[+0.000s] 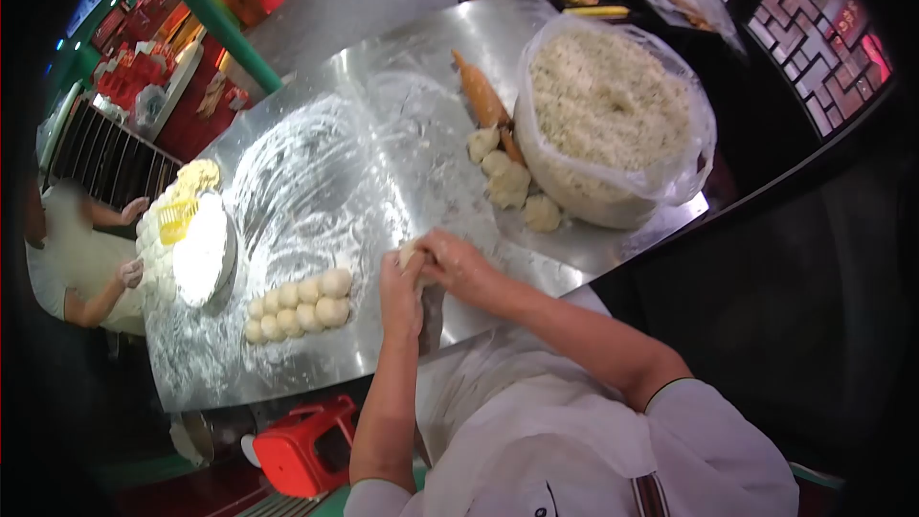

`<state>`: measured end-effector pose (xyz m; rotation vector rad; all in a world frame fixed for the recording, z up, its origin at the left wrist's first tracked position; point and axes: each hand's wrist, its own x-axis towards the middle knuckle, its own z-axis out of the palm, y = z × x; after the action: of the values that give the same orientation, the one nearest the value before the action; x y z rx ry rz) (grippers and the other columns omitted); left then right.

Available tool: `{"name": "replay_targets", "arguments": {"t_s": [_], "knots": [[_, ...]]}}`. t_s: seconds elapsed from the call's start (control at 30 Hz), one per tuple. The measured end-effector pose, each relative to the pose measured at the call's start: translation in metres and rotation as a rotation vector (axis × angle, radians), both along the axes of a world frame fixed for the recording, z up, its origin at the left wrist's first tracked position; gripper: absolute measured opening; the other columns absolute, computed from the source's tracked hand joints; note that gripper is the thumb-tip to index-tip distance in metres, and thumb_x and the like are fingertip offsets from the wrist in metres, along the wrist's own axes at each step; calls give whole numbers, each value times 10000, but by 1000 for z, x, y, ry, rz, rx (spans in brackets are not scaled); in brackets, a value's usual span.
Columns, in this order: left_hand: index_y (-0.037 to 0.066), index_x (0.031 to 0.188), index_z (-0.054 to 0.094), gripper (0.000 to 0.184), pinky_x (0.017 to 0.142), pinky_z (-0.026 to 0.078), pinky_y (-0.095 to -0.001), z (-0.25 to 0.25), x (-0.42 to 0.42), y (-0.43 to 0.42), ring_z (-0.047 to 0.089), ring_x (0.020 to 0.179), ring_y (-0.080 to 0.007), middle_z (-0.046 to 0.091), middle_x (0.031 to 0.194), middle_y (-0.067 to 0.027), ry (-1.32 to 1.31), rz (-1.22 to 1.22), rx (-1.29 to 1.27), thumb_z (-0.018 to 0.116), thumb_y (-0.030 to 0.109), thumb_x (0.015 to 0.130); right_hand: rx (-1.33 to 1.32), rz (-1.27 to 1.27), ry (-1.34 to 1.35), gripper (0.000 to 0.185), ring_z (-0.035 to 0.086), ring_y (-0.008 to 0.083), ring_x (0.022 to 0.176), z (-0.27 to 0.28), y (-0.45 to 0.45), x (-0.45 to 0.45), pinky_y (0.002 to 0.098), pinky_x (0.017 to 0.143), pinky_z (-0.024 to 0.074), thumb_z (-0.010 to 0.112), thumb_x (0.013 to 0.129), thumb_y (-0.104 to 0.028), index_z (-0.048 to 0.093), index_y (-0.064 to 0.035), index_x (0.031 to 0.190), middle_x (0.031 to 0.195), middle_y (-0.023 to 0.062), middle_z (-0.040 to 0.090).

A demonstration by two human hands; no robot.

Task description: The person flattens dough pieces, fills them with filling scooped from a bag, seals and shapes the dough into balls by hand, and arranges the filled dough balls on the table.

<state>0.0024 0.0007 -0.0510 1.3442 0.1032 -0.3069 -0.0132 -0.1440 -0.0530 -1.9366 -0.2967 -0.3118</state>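
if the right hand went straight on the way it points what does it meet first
The right hand points at the pale dough-like piece it shares with the left hand, so likely that first, then the left hand; depth there is hard to judge.

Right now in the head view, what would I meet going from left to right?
Another person, a round container of white powder, two rows of dough balls, the left hand, the right hand, a plastic-lined tub of crumbly mixture.
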Motion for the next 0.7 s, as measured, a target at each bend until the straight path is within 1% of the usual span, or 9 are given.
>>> {"name": "replay_targets", "arguments": {"t_s": [0.17,0.23,0.3,0.33,0.37,0.5,0.57,0.63,0.7], "knots": [[-1,1382,468,451,860,544,-357,23,3,38,638,994,-257,602,1131,-172,-150,293,-317,592,177,987,-171,-124,-37,390,582,397,1080,14,15,-20,439,905,515,648,865,-53,533,-20,1236,1172,180,586],[-3,1377,471,435,834,550,-356,28,8,49,642,974,-256,609,1132,-179,-123,304,-402,588,151,987,-311,248,148,470,514,381,1255,6,33,-32,466,1030,458,647,915,-224,511,-14,1313,1304,182,549],[-5,1371,473,420,808,556,-354,29,9,49,646,954,-255,615,1133,-185,-85,315,-473,583,125,987,-596,461,-261,627,372,343,1426,-39,59,-43,507,1178,302,593,948,-402,458,-12,1419,1485,185,441],[-9,1360,476,402,786,556,-344,29,10,47,647,937,-249,621,1124,-186,-77,249,-386,577,96,986,-625,583,-164,748,256,318,1504,-36,55,-39,534,1235,154,545,956,-495,390,11,1484,1583,190,330],[-14,1349,479,385,765,556,-335,29,10,45,647,920,-243,627,1115,-186,-67,187,-296,571,67,984,-633,576,-170,748,256,318,1504,-35,47,-30,534,1235,154,545,956,-495,390,11,1484,1583,190,330],[-18,1293,506,325,670,547,-302,25,-1,38,648,806,-231,647,1035,-182,-18,125,-270,567,35,979,-782,-111,249,681,289,349,1485,-9,-10,11,521,1214,216,609,957,-370,430,78,1437,1560,213,368],[-17,1287,508,319,638,540,-301,19,-2,36,648,780,-230,651,1021,-183,9,114,-248,563,29,977,-655,-137,183,603,356,368,1442,42,-40,3,500,1187,285,634,953,-320,486,49,1405,1530,201,420],[-17,1281,509,314,606,533,-299,11,-6,34,649,753,-228,655,1007,-183,37,112,-235,560,22,974,-685,21,-228,483,437,357,1376,112,-78,-4,471,1137,373,640,956,-294,568,7,1326,1449,173,510],[-18,1278,513,303,556,514,-304,6,-7,36,647,723,-231,658,996,-190,92,85,-230,544,21,979,-738,-165,-301,372,527,337,1271,161,-119,-3,433,1056,445,617,970,-269,615,15,1210,1327,170,590]]}}
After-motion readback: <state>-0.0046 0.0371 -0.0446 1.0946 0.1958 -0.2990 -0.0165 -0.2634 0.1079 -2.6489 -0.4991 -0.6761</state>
